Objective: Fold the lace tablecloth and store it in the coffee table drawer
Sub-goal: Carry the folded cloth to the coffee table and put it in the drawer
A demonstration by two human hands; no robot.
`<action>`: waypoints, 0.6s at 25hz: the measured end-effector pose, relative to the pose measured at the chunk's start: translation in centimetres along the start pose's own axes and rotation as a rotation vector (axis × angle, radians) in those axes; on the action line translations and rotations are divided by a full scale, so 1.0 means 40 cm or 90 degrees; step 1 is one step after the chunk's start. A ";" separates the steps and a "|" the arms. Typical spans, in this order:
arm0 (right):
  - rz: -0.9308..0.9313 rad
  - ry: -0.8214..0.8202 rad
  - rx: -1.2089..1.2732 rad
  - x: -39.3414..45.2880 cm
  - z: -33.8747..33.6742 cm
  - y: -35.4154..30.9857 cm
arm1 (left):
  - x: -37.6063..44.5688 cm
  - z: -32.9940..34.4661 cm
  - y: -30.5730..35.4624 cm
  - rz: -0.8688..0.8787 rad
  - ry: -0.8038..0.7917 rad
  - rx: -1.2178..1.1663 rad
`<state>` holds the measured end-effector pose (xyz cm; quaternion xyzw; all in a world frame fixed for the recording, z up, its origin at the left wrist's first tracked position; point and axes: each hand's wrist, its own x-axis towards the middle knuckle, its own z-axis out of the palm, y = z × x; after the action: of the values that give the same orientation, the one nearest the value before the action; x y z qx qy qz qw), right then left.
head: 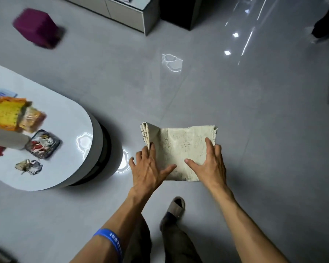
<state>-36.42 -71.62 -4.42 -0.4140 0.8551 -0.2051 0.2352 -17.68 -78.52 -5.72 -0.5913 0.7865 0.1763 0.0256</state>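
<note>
The cream lace tablecloth (180, 147) is folded into a thick rectangle and held in the air above the grey floor. My left hand (148, 168) grips its left near edge, thumb on top. My right hand (209, 164) holds its right near side, thumb and fingers spread over the cloth. The white oval coffee table (70, 130) stands to the left, its round base (106, 154) beside my left hand. No drawer shows from this angle.
Snack packets (10, 114), a dark tray of wrappers (43, 144) and crumpled paper (29, 167) lie on the tabletop. A purple stool (36, 28) sits far left, a low cabinet (125, 14) at the back. My slippered foot (176, 206) is below the cloth.
</note>
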 end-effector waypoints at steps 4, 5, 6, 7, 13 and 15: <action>-0.079 -0.062 -0.029 0.325 -0.019 -0.144 | 0.245 -0.082 0.016 -0.116 0.045 -0.031; -0.099 -0.069 -0.037 0.399 -0.016 -0.178 | 0.308 -0.098 0.013 -0.139 0.049 -0.040; -0.121 -0.081 -0.041 0.488 -0.007 -0.221 | 0.386 -0.110 0.007 -0.168 0.052 -0.045; -0.143 -0.093 -0.047 0.576 0.004 -0.263 | 0.465 -0.123 0.000 -0.195 0.060 -0.051; -0.243 -0.122 -0.099 1.035 0.085 -0.508 | 0.914 -0.200 -0.032 -0.276 0.084 -0.113; -0.263 -0.153 -0.111 1.165 0.107 -0.594 | 1.034 -0.241 -0.048 -0.330 0.083 -0.130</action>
<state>-44.91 -123.37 -5.73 -0.6201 0.7329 -0.1235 0.2513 -26.62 -120.03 -7.46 -0.7822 0.5874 0.2037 -0.0403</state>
